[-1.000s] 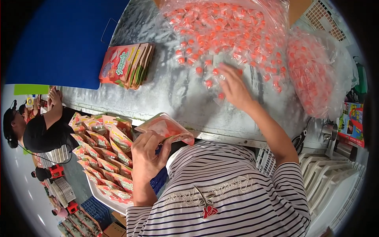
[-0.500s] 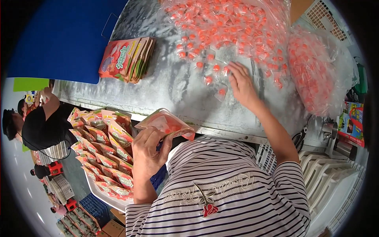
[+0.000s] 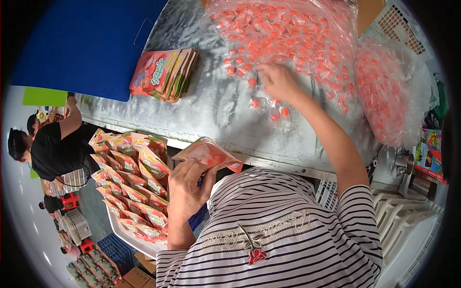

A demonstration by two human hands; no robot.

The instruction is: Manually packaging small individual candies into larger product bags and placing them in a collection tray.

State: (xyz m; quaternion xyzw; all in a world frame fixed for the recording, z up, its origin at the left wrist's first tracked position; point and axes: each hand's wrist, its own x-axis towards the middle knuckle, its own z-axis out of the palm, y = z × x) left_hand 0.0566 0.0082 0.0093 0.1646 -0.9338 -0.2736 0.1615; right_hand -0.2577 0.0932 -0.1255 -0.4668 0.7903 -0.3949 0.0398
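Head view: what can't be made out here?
Right hand, head view: whether its fingertips hold a piece; the hand's own back hides it.
Held pouch, head view: the part behind the left hand.
Red wrapped pieces, head view: far end, cut off by the top edge.
White tray, head view: its floor, under packed pouches.
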